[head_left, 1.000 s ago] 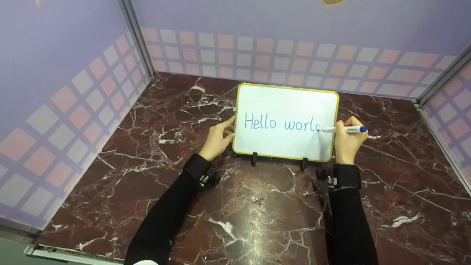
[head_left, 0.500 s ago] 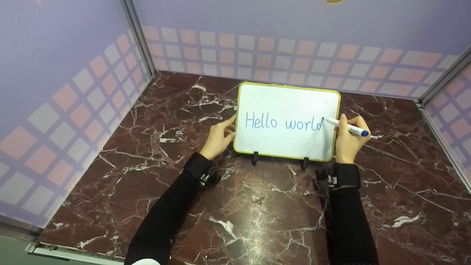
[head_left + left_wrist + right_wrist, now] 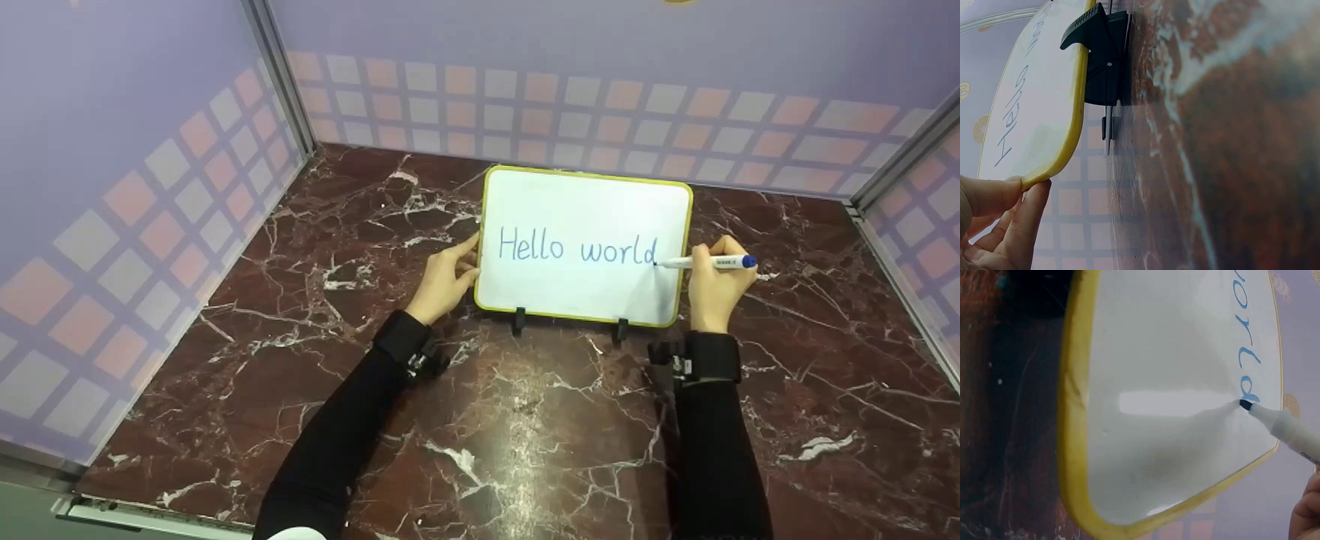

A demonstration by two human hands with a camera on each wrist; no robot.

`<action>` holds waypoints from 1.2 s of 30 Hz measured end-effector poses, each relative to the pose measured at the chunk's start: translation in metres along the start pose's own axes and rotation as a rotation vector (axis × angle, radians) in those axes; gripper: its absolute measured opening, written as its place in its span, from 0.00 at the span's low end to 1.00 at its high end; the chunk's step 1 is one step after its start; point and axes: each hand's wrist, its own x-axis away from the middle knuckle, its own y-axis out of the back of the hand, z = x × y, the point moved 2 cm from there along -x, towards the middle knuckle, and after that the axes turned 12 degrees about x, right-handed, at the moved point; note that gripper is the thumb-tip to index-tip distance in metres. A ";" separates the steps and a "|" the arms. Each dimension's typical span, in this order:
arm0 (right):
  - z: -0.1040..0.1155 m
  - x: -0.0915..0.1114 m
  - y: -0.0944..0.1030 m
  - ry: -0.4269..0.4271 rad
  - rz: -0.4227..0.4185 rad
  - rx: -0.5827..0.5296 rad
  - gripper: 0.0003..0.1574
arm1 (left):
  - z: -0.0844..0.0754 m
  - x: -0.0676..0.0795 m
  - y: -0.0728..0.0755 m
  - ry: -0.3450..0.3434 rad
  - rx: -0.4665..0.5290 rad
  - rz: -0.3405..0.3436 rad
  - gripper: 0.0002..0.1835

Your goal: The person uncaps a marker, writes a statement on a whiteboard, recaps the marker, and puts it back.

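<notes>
A whiteboard (image 3: 581, 202) with a yellow frame leans upright on a black stand (image 3: 1103, 62); blue handwriting on it reads "Hello world". My left hand (image 3: 441, 285) pinches the board's left edge between thumb and fingers, seen close in the left wrist view. My right hand (image 3: 716, 289) grips a white marker (image 3: 720, 262) with a blue end, just off the board's right edge. In the right wrist view the dark tip of the marker (image 3: 1283, 424) meets the board at the foot of the letter d. Most of the right hand (image 3: 1307, 509) lies outside that view.
The board stands on a dark red marbled table (image 3: 517, 435), near its back. Purple panels with pink and white squares (image 3: 540, 120) close off the back and both sides. A metal corner post (image 3: 281, 75) rises at the back left.
The marker has finished the d's tall stroke: its tip went up to the letter's top, then down to its foot. My left hand has stayed on the board's edge.
</notes>
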 end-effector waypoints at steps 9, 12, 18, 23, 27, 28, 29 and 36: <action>-0.001 -0.005 0.007 -0.038 -0.110 -0.100 0.27 | -0.001 0.000 0.000 -0.009 0.001 0.001 0.32; -0.005 -0.005 0.007 -0.032 -0.115 -0.123 0.26 | -0.001 0.000 0.000 -0.005 0.002 0.003 0.32; -0.010 -0.004 0.005 -0.009 -0.070 -0.157 0.23 | -0.001 0.000 0.000 -0.011 0.003 0.003 0.33; -0.010 -0.005 0.005 -0.008 -0.074 -0.090 0.24 | -0.001 -0.001 0.000 -0.005 -0.001 -0.004 0.33; -0.010 -0.006 0.005 -0.020 -0.066 -0.043 0.24 | 0.000 0.000 0.000 0.001 0.008 -0.003 0.33; -0.009 -0.006 0.005 -0.022 -0.063 -0.040 0.24 | 0.000 0.000 0.000 0.001 0.013 -0.003 0.33; -0.009 -0.006 0.005 -0.025 -0.061 -0.037 0.24 | 0.000 0.000 0.000 0.003 0.017 -0.004 0.33; -0.004 -0.007 0.009 -0.015 -0.073 -0.008 0.21 | 0.001 0.000 0.000 -0.002 0.012 -0.002 0.33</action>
